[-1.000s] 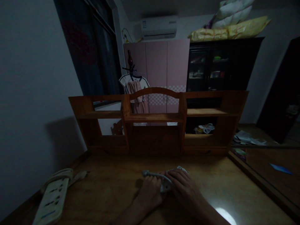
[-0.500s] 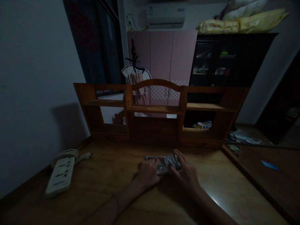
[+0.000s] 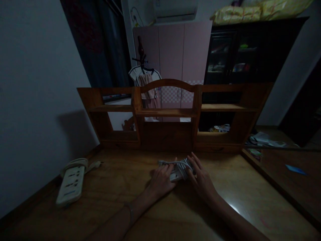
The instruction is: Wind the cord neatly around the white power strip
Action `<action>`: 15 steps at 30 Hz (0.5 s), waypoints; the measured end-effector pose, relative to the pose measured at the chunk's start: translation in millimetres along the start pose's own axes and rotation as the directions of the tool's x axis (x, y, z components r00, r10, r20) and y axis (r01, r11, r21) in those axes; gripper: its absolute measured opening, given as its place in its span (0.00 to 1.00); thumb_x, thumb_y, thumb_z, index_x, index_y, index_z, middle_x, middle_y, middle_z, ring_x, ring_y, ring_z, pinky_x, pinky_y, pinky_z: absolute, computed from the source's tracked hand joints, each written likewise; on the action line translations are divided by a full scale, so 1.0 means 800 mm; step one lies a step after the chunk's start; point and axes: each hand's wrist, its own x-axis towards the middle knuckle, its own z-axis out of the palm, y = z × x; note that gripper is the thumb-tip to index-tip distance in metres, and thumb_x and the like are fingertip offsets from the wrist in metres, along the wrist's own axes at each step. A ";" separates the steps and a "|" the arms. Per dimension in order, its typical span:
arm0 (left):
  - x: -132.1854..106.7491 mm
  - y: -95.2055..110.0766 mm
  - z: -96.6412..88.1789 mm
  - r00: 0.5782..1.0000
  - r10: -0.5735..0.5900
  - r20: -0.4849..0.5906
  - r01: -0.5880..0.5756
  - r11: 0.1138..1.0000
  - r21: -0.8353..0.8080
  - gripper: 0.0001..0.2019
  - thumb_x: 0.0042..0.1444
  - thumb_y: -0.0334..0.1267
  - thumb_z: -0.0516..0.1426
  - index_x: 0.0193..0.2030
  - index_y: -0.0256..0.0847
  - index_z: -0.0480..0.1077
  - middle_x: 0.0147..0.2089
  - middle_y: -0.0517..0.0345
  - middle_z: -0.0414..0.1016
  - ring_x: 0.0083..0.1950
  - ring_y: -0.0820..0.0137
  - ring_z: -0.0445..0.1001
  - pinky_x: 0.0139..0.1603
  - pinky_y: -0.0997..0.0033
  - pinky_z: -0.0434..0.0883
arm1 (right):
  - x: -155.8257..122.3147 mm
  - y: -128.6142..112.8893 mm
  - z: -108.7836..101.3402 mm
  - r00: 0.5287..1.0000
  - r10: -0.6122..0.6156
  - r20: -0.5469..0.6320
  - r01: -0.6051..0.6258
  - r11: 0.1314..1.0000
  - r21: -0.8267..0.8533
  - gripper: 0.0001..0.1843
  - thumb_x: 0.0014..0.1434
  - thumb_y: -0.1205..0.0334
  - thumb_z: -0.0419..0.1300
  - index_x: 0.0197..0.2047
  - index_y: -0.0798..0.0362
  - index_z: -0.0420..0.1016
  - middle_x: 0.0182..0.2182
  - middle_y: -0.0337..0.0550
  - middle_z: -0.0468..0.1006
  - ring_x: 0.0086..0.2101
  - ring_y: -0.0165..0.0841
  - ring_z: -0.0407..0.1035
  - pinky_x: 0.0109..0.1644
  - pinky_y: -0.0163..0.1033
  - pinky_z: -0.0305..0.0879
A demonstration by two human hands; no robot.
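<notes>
A small white power strip (image 3: pixel 177 168) with its cord wound round it lies on the wooden desk (image 3: pixel 125 197), just before the shelf unit. My left hand (image 3: pixel 162 179) rests on its left end with fingers curled over the cord. On the right end lies my right hand (image 3: pixel 200 177), fingers stretched out and laid on the wound cord. Both forearms reach in from the bottom edge. The room is dim, so fine detail of the grip is hard to see.
A second, larger white power strip (image 3: pixel 71 180) with a coiled cord lies at the desk's left edge by the wall. A wooden shelf unit (image 3: pixel 168 113) stands along the back. Right of the desk is another surface with a blue item (image 3: pixel 296 169).
Both hands have pushed the wound power strip farther from me toward the shelf unit. The view has tilted down and pulled back a little.
</notes>
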 end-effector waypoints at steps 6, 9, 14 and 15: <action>-0.001 -0.002 -0.003 1.000 0.006 0.000 -0.006 1.000 0.021 0.40 0.50 0.40 0.59 0.68 0.42 0.47 0.43 0.52 0.74 0.44 0.59 0.72 0.50 0.58 0.68 | 0.003 0.003 -0.008 0.999 -0.033 -0.023 0.033 0.999 0.014 0.22 0.68 0.58 0.45 0.64 0.45 0.62 0.66 0.43 0.55 0.62 0.40 0.57 0.64 0.48 0.58; -0.001 -0.004 -0.003 1.000 0.008 0.004 -0.008 1.000 -0.010 0.45 0.50 0.41 0.60 0.71 0.41 0.40 0.48 0.49 0.74 0.45 0.58 0.72 0.49 0.59 0.69 | 0.003 0.008 -0.011 0.998 -0.029 -0.050 0.032 0.997 0.065 0.21 0.69 0.58 0.44 0.61 0.46 0.66 0.63 0.44 0.61 0.60 0.38 0.60 0.63 0.47 0.59; -0.003 -0.004 -0.005 0.997 -0.030 0.068 0.032 0.999 -0.038 0.45 0.50 0.41 0.59 0.71 0.46 0.39 0.48 0.50 0.74 0.44 0.59 0.74 0.45 0.61 0.70 | 0.001 0.012 -0.013 0.994 0.085 -0.069 -0.071 0.980 0.186 0.22 0.69 0.54 0.44 0.61 0.48 0.66 0.55 0.46 0.72 0.54 0.39 0.67 0.59 0.46 0.62; -0.003 -0.002 -0.006 0.996 -0.035 0.079 0.039 0.998 -0.048 0.45 0.51 0.41 0.59 0.71 0.47 0.39 0.49 0.51 0.74 0.44 0.59 0.75 0.45 0.61 0.70 | 0.001 0.012 -0.013 0.991 0.117 -0.070 -0.100 0.973 0.209 0.23 0.69 0.52 0.44 0.61 0.49 0.66 0.51 0.46 0.75 0.51 0.40 0.69 0.57 0.45 0.65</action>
